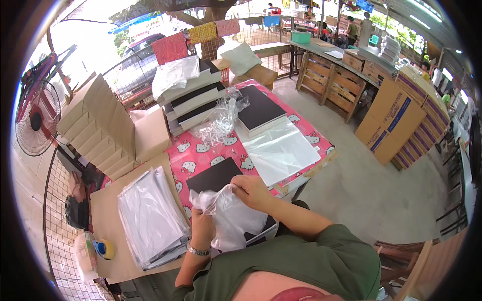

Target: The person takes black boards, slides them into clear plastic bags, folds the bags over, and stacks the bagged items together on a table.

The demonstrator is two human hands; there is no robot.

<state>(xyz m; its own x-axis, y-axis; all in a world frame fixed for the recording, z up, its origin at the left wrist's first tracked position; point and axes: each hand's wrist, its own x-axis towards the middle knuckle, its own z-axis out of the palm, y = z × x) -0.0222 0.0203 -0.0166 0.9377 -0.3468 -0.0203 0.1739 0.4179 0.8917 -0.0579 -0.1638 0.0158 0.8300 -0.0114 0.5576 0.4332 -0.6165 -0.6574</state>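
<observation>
Open-air workshop, pink table [307,125] at centre. Cartons [391,120] at right, contents hidden; plastic-covered pile [150,220] at lower left, contents unclear. At lower centre, over a black board [214,175], clear film [236,220]: probably light, limp, slippery, best taken by its edges. Left hand [203,231] and right hand [252,193] closed, both gripping bunched film.

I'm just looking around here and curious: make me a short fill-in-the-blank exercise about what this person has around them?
1. The left hand and right hand both grip the plastic, so the number of hands on it is ____.
2. The watch is worn on the ____ wrist.
3. The background colour of the tablecloth is ____.
4. The shirt is dark ____.

Missing words: two; left; pink; green.
</observation>
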